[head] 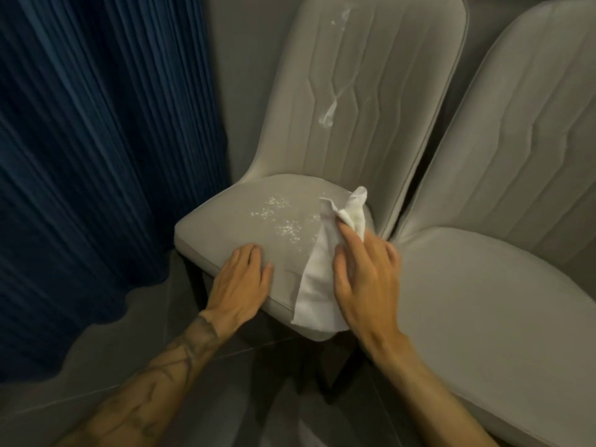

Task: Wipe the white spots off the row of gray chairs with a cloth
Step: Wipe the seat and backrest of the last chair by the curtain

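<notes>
While the left hand (240, 279) lies flat with straight fingers on the front of the gray chair (209, 235) seat, the right hand (364, 279) grips the white cloth (317, 285) against the seat's right side, just beside the white spots (280, 217); a white smear (329, 116) marks the backrest, and a second gray chair (483, 301) stands alongside

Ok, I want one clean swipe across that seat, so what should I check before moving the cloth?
1. Grip: ok, the right hand holds the cloth on the right side of the seat.
2. Steadying: ok, the left hand rests flat on the seat front.
3. Path: ok, the seat spots lie bare left of the cloth.
4. Upper part: not ok, the backrest smear is unwiped.
5. Next in the row: cannot tell, the right chair is partly out of view.
</notes>
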Motion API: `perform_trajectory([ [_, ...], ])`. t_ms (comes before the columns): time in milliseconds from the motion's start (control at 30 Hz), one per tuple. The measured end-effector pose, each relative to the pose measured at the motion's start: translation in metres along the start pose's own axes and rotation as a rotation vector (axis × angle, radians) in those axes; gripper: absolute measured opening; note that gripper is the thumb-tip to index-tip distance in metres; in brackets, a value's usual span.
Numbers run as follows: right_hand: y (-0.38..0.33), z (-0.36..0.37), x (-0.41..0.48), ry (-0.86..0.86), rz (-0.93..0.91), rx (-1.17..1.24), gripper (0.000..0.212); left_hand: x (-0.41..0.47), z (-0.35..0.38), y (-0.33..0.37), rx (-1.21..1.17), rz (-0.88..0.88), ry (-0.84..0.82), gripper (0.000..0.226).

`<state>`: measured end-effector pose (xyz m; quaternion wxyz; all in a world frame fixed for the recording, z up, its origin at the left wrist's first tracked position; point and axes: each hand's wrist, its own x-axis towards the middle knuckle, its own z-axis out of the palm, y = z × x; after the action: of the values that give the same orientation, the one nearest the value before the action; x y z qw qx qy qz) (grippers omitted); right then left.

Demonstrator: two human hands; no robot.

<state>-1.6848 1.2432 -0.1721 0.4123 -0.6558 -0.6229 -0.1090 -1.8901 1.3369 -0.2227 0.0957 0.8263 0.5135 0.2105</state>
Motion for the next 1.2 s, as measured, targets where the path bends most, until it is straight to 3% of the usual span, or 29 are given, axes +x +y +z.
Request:
perform_trajectory([
  [133,0.009,0.033,0.014,-0.366,0.221,-0.195,0.063,0.024,0.0,-0.02,-0.004,0.005,0.019,0.037],
  [267,0.014,0.077,-0.003,-0.558,0.176,-0.266,0.072,0.063,0.006,-0.046,0.01,-0.037,-0.005,0.048],
  [533,0.058,0.109,0.061,-0.583,0.409,-0.39,0.072,0.098,0.018,-0.07,-0.026,-0.179,0.006,0.065],
  [767,0.044,0.108,0.043,-0.72,0.127,-0.244,0.071,0.096,0.018,-0.069,-0.053,-0.212,0.029,0.069],
  [900,0.086,0.1,0.082,-0.683,0.262,-0.421,0.072,0.1,0.017,-0.074,-0.105,-0.213,-0.03,0.082],
  [1000,0.071,0.124,0.09,-0.642,0.367,-0.415,0.073,0.111,0.011,-0.088,-0.114,-0.24,-0.058,0.077],
  [1200,0.048,0.129,0.059,-0.729,0.135,-0.222,0.08,0.135,-0.007,-0.113,0.001,-0.302,-0.081,0.068],
])
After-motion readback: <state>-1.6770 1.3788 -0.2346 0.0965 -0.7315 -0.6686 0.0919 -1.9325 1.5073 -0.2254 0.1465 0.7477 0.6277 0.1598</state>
